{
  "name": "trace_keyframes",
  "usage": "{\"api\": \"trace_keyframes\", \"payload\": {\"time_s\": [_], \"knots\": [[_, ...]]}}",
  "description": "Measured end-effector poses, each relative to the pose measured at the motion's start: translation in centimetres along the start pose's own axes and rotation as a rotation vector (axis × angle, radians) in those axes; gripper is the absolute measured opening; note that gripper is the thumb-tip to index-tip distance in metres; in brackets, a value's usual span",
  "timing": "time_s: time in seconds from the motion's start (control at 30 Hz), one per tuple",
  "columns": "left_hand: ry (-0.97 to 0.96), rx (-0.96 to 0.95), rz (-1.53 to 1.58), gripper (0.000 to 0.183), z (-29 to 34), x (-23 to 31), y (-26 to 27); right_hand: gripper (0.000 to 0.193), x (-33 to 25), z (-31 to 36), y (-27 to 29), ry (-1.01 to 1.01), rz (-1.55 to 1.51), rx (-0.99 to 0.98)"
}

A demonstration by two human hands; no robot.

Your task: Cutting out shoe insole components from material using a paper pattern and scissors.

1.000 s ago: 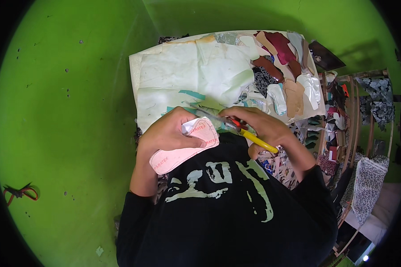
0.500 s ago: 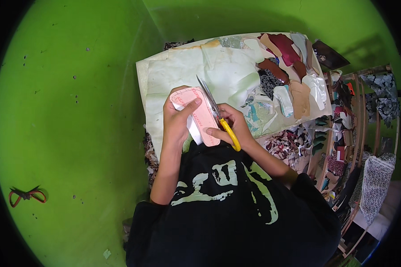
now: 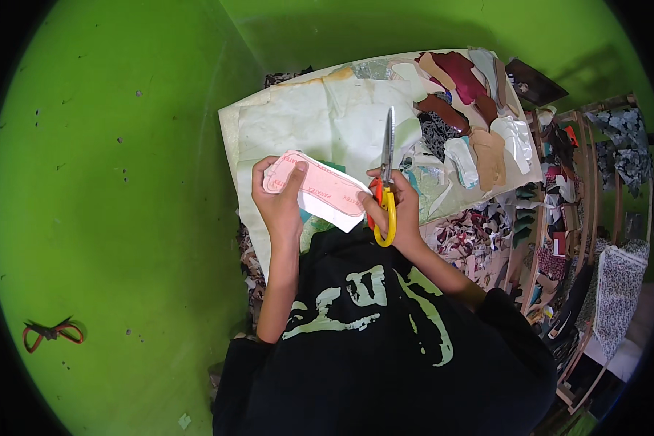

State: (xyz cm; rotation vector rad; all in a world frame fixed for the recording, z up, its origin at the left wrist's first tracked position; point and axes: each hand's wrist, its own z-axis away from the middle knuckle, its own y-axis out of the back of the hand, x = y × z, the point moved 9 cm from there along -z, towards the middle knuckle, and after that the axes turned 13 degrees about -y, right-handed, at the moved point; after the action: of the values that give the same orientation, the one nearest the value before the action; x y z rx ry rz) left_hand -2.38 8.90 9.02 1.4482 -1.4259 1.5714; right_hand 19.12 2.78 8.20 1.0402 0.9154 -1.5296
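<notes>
While the green floor (image 3: 123,182) filled the whole left half of the frame and curved up across the top, I sat at lower centre in a black printed shirt (image 3: 370,349), with a pale sheet (image 3: 298,123) spread out ahead of me in the upper middle. Along that sheet's right side lay a row of cut sole-shaped pieces (image 3: 472,138) in maroon, tan, white and patterned cloth. Beyond it, at the right edge of the frame, a heap of scraps (image 3: 479,236) ran into wooden racks (image 3: 596,218) hung with fabric.

Between my hands, just above my chest, I held the pink sole-shaped piece (image 3: 316,189). Its long axis ran from upper left to lower right, the rounded end at the left. My left hand (image 3: 280,203) was closed on that rounded end, thumb on top and fingers beneath. The lower right end of the piece reached almost to my right hand (image 3: 392,207), so the right hand was the one nearer the free edge.

That right hand was wrapped through the yellow and orange handles of the scissors (image 3: 387,167). Their blades pointed straight up the frame, shut or nearly so, standing just right of the piece and clear of it.

Far off at lower left, a small red tool (image 3: 51,333) lay alone on the floor.
</notes>
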Motion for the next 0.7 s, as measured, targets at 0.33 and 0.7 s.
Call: {"api": "trace_keyframes", "payload": {"time_s": [0.33, 0.7], "knots": [[-0.016, 0.018, -0.010, 0.036, 1.0, 0.6, -0.5, 0.028, -0.9, 0.5, 1.8, 0.176, 0.066, 0.178], [-0.047, -0.042, -0.134, 0.035, 1.2, 0.9, -0.2, 0.025, -1.9, -0.5, 2.5, 0.186, 0.089, 0.178]]}}
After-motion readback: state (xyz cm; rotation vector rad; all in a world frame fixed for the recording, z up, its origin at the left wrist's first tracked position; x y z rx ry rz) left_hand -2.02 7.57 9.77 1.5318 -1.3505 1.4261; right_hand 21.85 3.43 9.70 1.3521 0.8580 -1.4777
